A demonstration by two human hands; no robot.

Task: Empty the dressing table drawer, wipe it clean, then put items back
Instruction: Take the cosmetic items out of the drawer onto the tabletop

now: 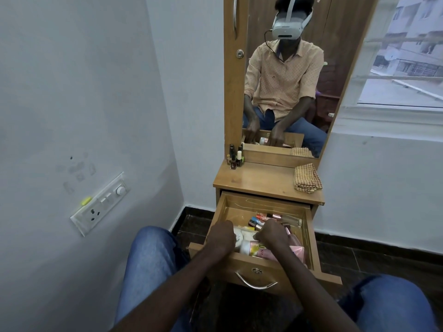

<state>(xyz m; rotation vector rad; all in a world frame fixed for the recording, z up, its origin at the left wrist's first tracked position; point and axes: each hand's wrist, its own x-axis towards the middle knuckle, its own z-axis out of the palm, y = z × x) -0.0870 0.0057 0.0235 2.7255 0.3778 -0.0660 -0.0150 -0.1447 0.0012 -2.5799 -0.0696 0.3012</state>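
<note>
The wooden drawer of the dressing table stands pulled out towards me. Inside lie several cosmetics: a white and pink bottle, small tubes and lipsticks, a clear glass bottle and a white round jar. My left hand reaches into the drawer's left side, fingers curled down over the white jar. My right hand is in the middle of the drawer, fingers curled among the small items; what they hold is hidden. A folded checked cloth lies on the table top at the right.
Several nail polish bottles stand at the back left of the table top. A mirror rises behind it. My knees in jeans flank the drawer. A switchboard is on the left wall.
</note>
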